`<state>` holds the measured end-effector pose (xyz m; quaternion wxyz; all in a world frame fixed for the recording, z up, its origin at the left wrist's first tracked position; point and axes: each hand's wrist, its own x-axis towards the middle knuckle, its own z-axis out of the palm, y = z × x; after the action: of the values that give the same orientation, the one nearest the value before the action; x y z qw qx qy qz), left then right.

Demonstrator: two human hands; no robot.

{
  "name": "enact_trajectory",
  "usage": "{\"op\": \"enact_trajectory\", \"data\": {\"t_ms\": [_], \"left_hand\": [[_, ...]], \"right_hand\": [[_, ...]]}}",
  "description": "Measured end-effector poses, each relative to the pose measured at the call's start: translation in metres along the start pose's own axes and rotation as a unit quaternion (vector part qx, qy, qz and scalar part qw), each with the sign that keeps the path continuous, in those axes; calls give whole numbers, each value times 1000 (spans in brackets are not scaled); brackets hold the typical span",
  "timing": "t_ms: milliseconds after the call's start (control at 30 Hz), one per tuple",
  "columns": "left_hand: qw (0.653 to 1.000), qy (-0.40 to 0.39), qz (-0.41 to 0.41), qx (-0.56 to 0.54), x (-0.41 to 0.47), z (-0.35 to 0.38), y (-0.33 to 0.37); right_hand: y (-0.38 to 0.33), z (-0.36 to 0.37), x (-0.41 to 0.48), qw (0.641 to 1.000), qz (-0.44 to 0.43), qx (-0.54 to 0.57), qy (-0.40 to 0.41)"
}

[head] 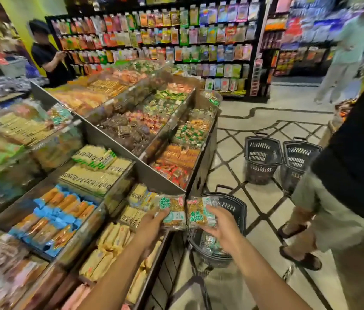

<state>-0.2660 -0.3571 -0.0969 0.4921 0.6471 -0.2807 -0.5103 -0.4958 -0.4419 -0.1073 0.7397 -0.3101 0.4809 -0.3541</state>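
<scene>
Up close: left hand (152, 222) gripping left packet (173, 212), right hand (220, 222) gripping right packet (201, 211), fingers of both curled round the lower ends. Packets side by side, edges nearly touching, long axes pointing away from the body, just above the basket (232, 205), at its left rim. Right hand closer to the basket, so likely the shorter drop. Beyond the basket, spare baskets (263, 153) on the floor.
</scene>
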Motion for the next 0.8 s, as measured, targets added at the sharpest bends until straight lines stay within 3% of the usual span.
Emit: {"op": "enact_trajectory", "data": {"t_ms": [133,433,800], "left_hand": [[997,-65,-31,9,34,48,1],[991,-112,-79,5,162,106,-22],[979,-116,-166,30,295,128,-71]], "right_hand": [[-18,-37,13,999,-10,21,50],[-28,-98,104,988,4,37,147],[-14,-117,215,981,15,52,189]]}}
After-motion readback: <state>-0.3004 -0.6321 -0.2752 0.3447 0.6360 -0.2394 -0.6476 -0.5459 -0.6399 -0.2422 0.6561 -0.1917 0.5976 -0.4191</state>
